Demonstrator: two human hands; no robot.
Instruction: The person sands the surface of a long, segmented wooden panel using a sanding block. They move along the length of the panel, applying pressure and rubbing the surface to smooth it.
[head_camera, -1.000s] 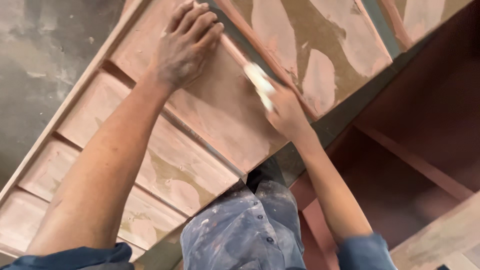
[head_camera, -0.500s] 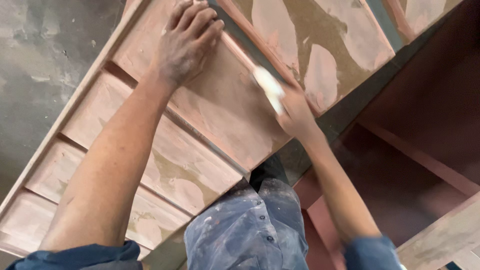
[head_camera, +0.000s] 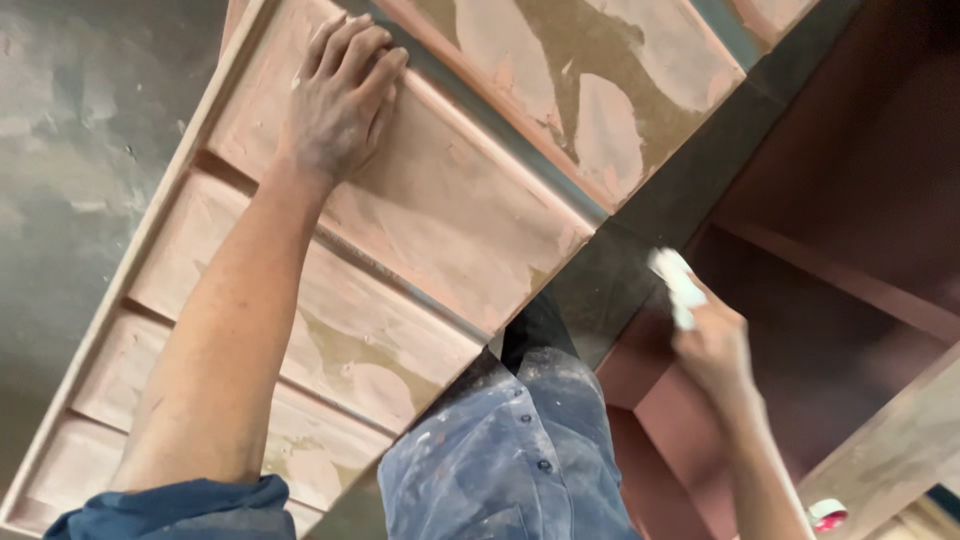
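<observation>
Looking down from the head camera, the left hand (head_camera: 345, 95) is lying flat on a panelled wooden door (head_camera: 430, 215) that's tilted across the frame. Its fingers (head_camera: 365, 50) are pretty much together and stretched out, pressing on one of the raised panels near the top, not clamped on anything. The door is pinkish-red with big tan patches of filler smeared on it, especially on the panel (head_camera: 580, 100) further up and on the lower panels near the forearm.

The right hand (head_camera: 715, 345) is off the door, over to the right and a bit lower, in front of a dark reddish-brown cabinet (head_camera: 850, 200). It's closed around a small white pad (head_camera: 675, 285), could be a rag or folded sandpaper, honestly too blurry to say which. The pad sticks out of the top of the fist and sits just past the door's dark edge (head_camera: 640, 230), not touching the panels.

Between the two arms you can see the person's knee in grey-blue trousers (head_camera: 500, 460), spattered with paint, with a row of small buttons. A blue sleeve (head_camera: 190, 505) is rolled up at the bottom left. On the left is a bare grey concrete floor (head_camera: 80, 150). Bottom right corner has a small red and white round thing (head_camera: 828, 513), can't tell what it is.
</observation>
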